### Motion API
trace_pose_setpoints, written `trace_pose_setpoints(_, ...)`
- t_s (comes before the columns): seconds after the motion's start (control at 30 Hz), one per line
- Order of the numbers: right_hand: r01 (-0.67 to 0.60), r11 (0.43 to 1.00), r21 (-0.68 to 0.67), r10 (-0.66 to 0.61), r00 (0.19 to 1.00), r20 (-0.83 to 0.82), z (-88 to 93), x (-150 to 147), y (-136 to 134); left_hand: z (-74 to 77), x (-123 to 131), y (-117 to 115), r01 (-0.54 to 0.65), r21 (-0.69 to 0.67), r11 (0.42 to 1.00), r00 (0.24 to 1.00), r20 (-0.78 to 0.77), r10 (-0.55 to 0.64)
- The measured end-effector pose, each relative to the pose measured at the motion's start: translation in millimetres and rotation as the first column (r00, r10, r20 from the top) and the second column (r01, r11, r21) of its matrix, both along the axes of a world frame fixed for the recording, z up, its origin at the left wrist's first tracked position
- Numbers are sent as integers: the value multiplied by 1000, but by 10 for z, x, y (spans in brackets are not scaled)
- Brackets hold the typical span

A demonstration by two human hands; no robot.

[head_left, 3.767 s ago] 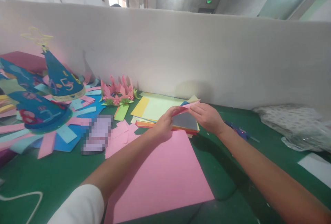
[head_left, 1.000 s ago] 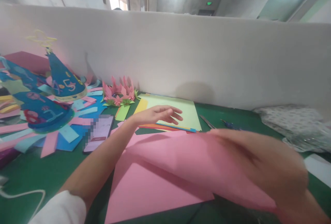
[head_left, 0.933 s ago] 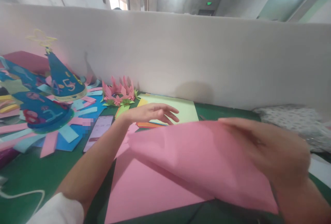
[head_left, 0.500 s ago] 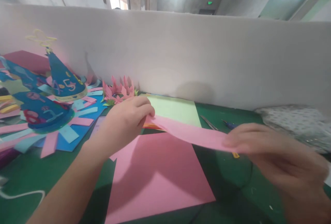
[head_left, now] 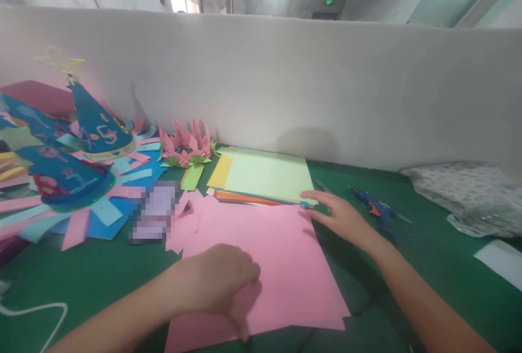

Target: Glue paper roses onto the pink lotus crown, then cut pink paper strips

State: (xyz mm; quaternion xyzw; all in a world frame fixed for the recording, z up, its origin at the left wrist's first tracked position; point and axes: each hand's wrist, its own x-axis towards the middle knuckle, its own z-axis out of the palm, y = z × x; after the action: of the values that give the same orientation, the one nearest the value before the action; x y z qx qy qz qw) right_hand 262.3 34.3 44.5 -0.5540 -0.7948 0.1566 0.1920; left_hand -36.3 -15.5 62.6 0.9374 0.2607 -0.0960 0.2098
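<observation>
Two large pink paper sheets (head_left: 281,266) lie stacked on the green table in front of me. My left hand (head_left: 220,285) rests on the near left part of the top sheet, fingers curled down onto the paper, holding nothing that shows. My right hand (head_left: 336,214) lies at the sheet's far right corner with fingers stretched out, its tips touching the edge of the coloured paper stack (head_left: 265,179) topped by a light green sheet.
Blue paper cone hats (head_left: 95,122) and cut paper strips crowd the left side. A pink paper crown (head_left: 187,146) stands by the white partition. A phone (head_left: 157,217), small pink scraps, a blue glue gun (head_left: 377,209) and a crumpled plastic bag (head_left: 468,192) lie around.
The pink sheet that both hands held up in the air now lies flat on the other pink sheet. Both hands have let it go and come down onto the paper.
</observation>
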Motion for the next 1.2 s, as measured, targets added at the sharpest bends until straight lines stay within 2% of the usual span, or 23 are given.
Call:
trace_pose_setpoints(0.07, 22, 993, 116, -36, 992, 120, -167, 7, 272, -76, 174, 108, -32, 80, 996, 994, 103, 23)
trace_pose_setpoints(0.13, -28, 992, 127, -1, 976, 220, -299, -19, 505, -231, 344, 200, -3, 148, 989, 978, 209, -28)
trace_pose_setpoints(0.23, -90, 996, 14, 80, 945, 318, -396, -72, 734, -530, 504, 284, -73, 265, 962, 968, 252, 4)
trace_pose_setpoints(0.3, -128, 990, -60, 141, 931, 336, -394, -90, 809, -691, 526, 309, -58, 257, 965, 980, 201, 5)
trace_pose_setpoints(0.37, -181, 981, -73, 195, 918, 346, -359, -94, 840, -781, 502, 319, -32, 217, 976, 983, 184, -9)
trace_pose_setpoints(0.5, -283, 959, 26, 258, 905, 339, -291, -98, 866, -792, 439, 327, -11, 129, 992, 977, 213, -16)
trace_pose_setpoints(0.63, -130, 981, 144, 77, 942, 327, -287, -129, 949, -763, 429, 338, -13, 94, 995, 974, 228, -9)
trace_pose_setpoints(0.8, 9, 958, 287, -97, 951, 292, -283, -254, 1052, -739, 424, 354, 6, 61, 998, 970, 244, -21)
trace_pose_setpoints(0.83, -9, 951, 310, -87, 951, 296, -285, -286, 1063, -730, 422, 354, 8, 56, 998, 970, 244, -22)
trace_pose_setpoints(0.9, -127, 939, 320, 9, 939, 345, -307, -342, 1084, -712, 420, 353, 9, 51, 999, 971, 239, -20)
trace_pose_setpoints(1.0, -321, 912, 255, 184, 876, 445, -378, -391, 1111, -697, 425, 349, 7, 56, 998, 972, 233, -20)
trace_pose_setpoints(1.13, -388, 903, 186, 255, 831, 494, -460, -456, 1039, -712, 437, 351, 10, 61, 998, 973, 230, -24)
trace_pose_setpoints(1.2, -343, 925, 166, 208, 819, 534, -457, -536, 938, -723, 443, 355, 10, 62, 998, 973, 228, -24)
